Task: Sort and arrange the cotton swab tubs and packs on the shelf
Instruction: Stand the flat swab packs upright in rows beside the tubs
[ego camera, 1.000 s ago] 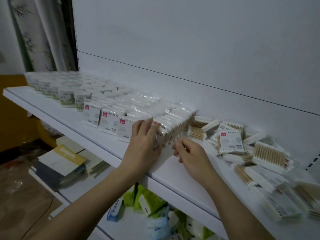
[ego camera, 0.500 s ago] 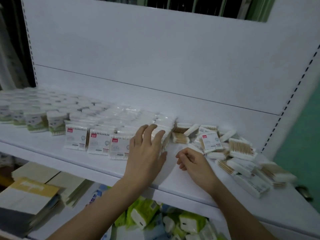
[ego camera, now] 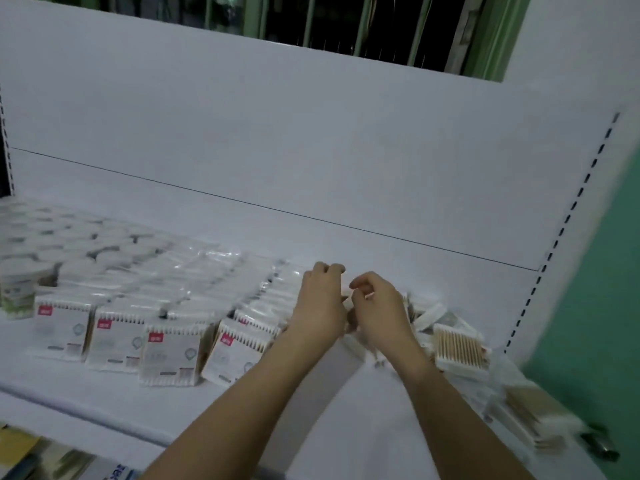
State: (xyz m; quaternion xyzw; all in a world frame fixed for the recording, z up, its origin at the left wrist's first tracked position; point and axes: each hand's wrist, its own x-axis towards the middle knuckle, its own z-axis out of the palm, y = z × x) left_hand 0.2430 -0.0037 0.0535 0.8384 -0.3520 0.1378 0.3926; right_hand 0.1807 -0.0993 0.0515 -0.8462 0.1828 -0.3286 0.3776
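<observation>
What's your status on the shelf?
Both hands, left and right, curled together at the back of the last pack row. Loose packs heaped right, unsorted. Nothing blocking.

Green barred window (ego camera: 346, 26) is seen above white back panel (ego camera: 311, 133); green wall (ego camera: 595, 289) at right; yellow booklet (ego camera: 15, 445) lower left.

White shelf (ego camera: 329, 403) with a white back panel (ego camera: 311, 150) carries the stock. At far left stand round tubs (ego camera: 20, 289), packed close in rows toward the back; beside them, upright packs (ego camera: 169, 358) with red labels run in four files front to back. At right, loose packs (ego camera: 459, 346) lie flat and tumbled in a heap, wooden sticks showing.
</observation>
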